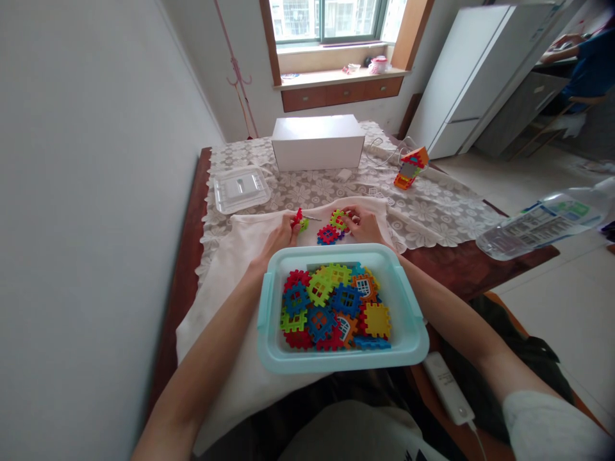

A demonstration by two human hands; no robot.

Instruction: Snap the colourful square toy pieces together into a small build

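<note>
Beyond the bin, my left hand (285, 232) pinches a joined pair of toothed plastic building tiles (298, 219), one red and one green. My right hand (364, 224) has its fingers closed on a lime green building tile (337, 220) with a window grid. Just below that tile lie a red tile (328, 234) and blue and purple ones, partly overlapped; I cannot tell whether they are joined to it. Nearest me, a mint green bin (269, 358) holds many such tiles in red, blue, green, orange and yellow.
A white box (318, 144) stands at the back of the table, a clear lid (241, 189) left of it. An assembled tile house (410, 168) stands back right. A large plastic bottle (542, 224) is at the right edge. Another person (593, 67) sits far right.
</note>
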